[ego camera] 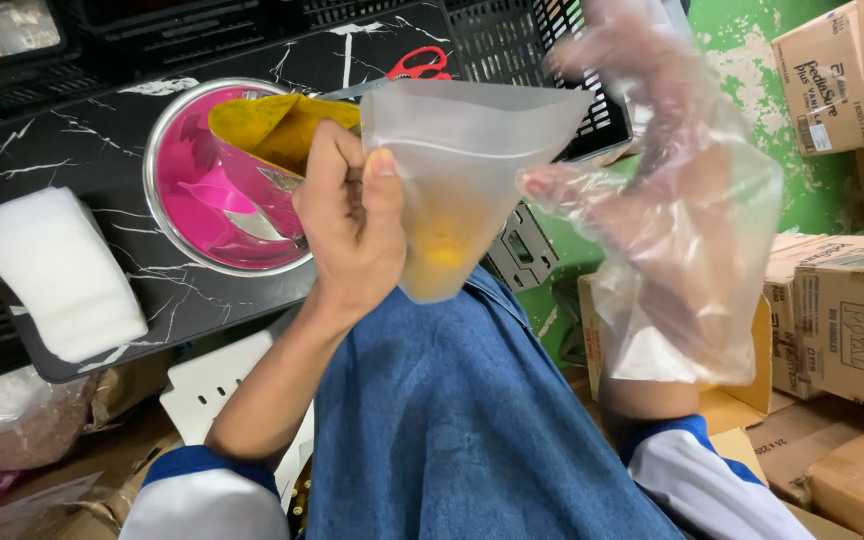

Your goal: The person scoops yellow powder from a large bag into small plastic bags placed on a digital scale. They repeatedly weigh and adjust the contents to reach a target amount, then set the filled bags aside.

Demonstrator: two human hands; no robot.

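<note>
The left hand pinches the clear pouch by its rim above the lap, while the gloved right hand stays spread wide beside it, so I think the yellow powder inside could spill if this one-sided grip tilts.

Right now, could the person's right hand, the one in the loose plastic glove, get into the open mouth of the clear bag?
Probably yes. The right hand hovers beside the clear bag, whose mouth the left hand holds up and open. Nothing lies between them.
</note>
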